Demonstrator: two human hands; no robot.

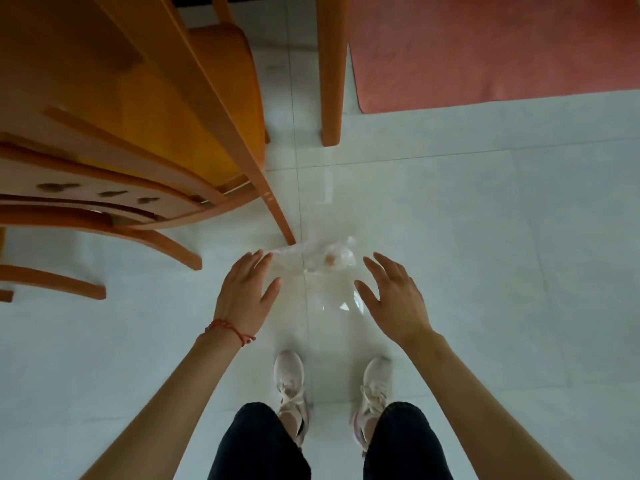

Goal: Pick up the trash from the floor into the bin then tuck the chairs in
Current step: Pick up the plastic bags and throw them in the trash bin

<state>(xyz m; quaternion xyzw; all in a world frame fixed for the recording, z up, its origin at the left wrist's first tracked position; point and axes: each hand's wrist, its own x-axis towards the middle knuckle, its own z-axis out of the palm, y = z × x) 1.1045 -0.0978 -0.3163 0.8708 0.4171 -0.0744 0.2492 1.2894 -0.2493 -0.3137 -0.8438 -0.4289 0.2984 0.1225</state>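
Note:
A crumpled clear plastic bag [317, 258] with something pale orange inside lies on the white tiled floor, right by the foot of a chair leg. My left hand [244, 292] hovers just left of it, fingers spread, fingertips near the bag's left end. My right hand [393, 296] hangs just right of it, fingers apart, holding nothing. A wooden chair [145, 133] with an orange seat stands at the left, pulled out from the table. No bin is in view.
A wooden table leg [332, 74] stands on the floor above the bag. A salmon-coloured rug [502, 46] covers the top right. My feet in pale shoes [289, 379] stand below the bag. More chair legs [52, 282] reach in at the left edge.

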